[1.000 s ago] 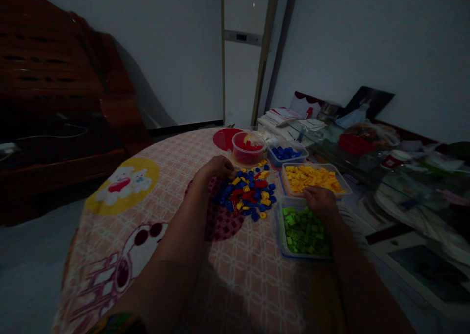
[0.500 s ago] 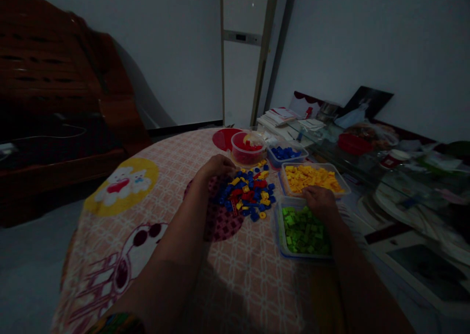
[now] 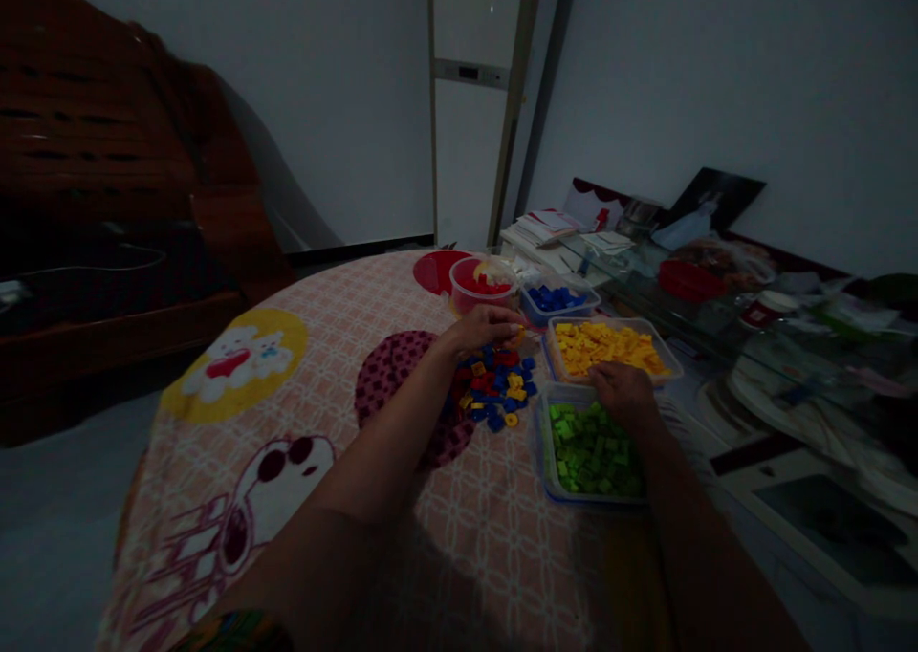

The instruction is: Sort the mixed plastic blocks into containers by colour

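Observation:
My left hand (image 3: 488, 329) reaches over the far side of a loose pile of small toy building blocks (image 3: 494, 384) in blue, red and yellow. Its fingers are pinched together around a yellow building block (image 3: 520, 331) at the fingertips. My right hand (image 3: 622, 394) is closed with curled fingers where two plastic boxes meet. Beyond it stands the box of yellow blocks (image 3: 609, 348); below and partly under it is the box of green blocks (image 3: 595, 453). What the right fingers grip, if anything, is hidden.
A round tub (image 3: 473, 300) with red pieces and a box of blue blocks (image 3: 556, 298) stand at the table's far side. A patterned cloth (image 3: 287, 346) covers the table. To the right, a glass-topped surface holds papers (image 3: 549, 227), a cup (image 3: 767, 310) and a red bowl (image 3: 692, 281).
My left hand has moved right across the pile, from its left edge toward the box of yellow blocks. My right hand stays in place.

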### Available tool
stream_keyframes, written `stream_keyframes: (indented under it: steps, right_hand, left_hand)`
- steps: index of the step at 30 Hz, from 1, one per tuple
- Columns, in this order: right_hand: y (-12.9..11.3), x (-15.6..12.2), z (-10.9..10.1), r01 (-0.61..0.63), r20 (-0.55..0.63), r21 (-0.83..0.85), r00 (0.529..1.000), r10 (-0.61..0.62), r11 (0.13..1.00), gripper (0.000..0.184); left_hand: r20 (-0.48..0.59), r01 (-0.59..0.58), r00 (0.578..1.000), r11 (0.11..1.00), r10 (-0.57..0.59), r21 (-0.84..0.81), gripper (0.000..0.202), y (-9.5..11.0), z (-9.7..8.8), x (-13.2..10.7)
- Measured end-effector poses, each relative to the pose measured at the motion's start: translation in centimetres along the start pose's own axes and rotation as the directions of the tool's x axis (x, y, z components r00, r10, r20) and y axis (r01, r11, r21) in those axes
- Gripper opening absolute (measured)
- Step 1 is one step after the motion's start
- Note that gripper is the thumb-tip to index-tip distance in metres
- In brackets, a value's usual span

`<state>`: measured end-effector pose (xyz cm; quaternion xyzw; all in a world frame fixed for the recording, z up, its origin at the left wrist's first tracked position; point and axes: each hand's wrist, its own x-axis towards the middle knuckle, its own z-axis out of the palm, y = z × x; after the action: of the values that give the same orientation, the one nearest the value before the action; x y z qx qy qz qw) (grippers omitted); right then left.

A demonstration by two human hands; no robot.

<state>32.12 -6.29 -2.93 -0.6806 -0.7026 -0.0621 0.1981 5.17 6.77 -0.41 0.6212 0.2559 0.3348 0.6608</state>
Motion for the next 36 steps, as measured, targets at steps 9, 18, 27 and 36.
stream_keyframes:
  steps: [9,18,27,36]
  right_hand:
    - [-0.1,-0.1,0.3,0.001,-0.063,0.016,0.998,0.0,1.0,0.03]
    - [-0.1,0.0,-0.4,-0.067,-0.143,0.164,0.986,0.091,0.984,0.035]
    - [-0.4,0.0,-0.8,-0.083,-0.076,0.134,0.993,0.094,0.987,0.038]
    - [-0.3,0.1,-0.6,-0.097,-0.058,0.112,0.993,0.104,0.989,0.037]
  left_hand:
    - [-0.024,0.026,0.999,0.99,-0.03,-0.136,0.025,-3.0,5.2,1.2]
    - [0.149,-0.056,0.984,0.968,0.095,-0.246,0.057,-5.8,7.6,2.3]
    - [0.111,-0.22,0.971,0.971,0.21,0.092,0.052,-4.3,5.0,2.4]
    - [-0.189,0.037,0.967,0.643,0.169,0.765,0.026,0.6,-6.4,-0.8]
